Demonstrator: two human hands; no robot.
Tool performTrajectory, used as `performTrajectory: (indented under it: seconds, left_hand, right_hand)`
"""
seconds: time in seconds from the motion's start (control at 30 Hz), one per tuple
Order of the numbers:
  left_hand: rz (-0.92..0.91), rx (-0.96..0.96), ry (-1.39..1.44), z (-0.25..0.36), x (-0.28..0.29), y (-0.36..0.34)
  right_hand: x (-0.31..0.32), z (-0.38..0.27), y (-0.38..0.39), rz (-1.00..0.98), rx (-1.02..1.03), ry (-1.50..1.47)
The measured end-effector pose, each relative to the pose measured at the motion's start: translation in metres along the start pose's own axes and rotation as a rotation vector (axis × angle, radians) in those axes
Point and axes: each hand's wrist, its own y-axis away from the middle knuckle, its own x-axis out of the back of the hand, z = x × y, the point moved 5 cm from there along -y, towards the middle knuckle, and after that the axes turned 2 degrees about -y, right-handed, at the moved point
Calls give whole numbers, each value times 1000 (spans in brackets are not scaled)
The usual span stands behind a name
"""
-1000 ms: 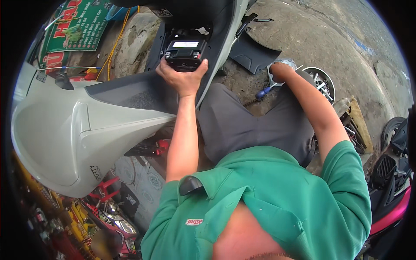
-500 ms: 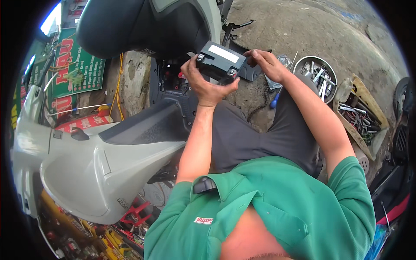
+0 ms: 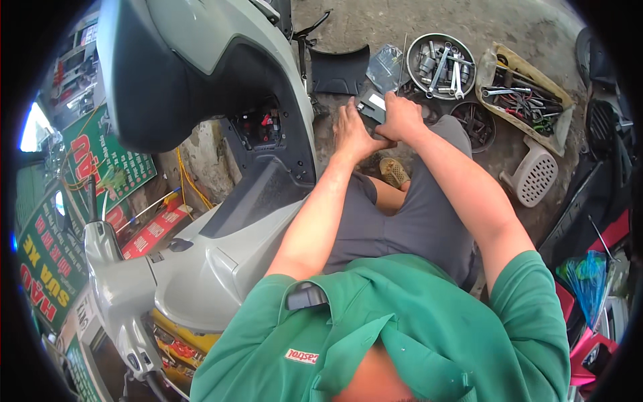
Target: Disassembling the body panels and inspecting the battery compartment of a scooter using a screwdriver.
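A black battery [image 3: 370,106] with a white label on top is held between my two hands, low in front of my knees. My left hand [image 3: 355,137] closes on its left side. From the right, my right hand [image 3: 402,119] grips the other side, fingers curled over it. The hands hide much of the battery's lower part. Left of them stands a grey scooter, and the open compartment [image 3: 261,128] in its body shows red and dark parts inside. On the ground beyond the battery lies a curved black cover panel [image 3: 341,70], beside a clear plastic bag [image 3: 386,67].
A round metal tray [image 3: 418,87] of wrenches and sockets is at the far right, with a dark bowl [image 3: 477,120] of small parts nearer. A worn tool bin [image 3: 566,119] and a perforated grey plastic piece [image 3: 538,175] lie further right. The scooter's grey front body [image 3: 194,295] fills the left.
Both hands have carried the battery rightward, away from the scooter's compartment, which now shows more fully. My view has shifted right. My right hand has moved in closer around the battery.
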Motion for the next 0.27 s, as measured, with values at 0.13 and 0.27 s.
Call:
performTrajectory:
  seconds: [0.13, 0.27]
  left_hand:
    - [-558, 154, -186, 10, 13, 12]
    - [-1076, 344, 346, -6, 26, 56]
  right_hand:
    - [-8, 13, 36, 82, -95, 84]
    - [-23, 2, 76, 133, -204, -116]
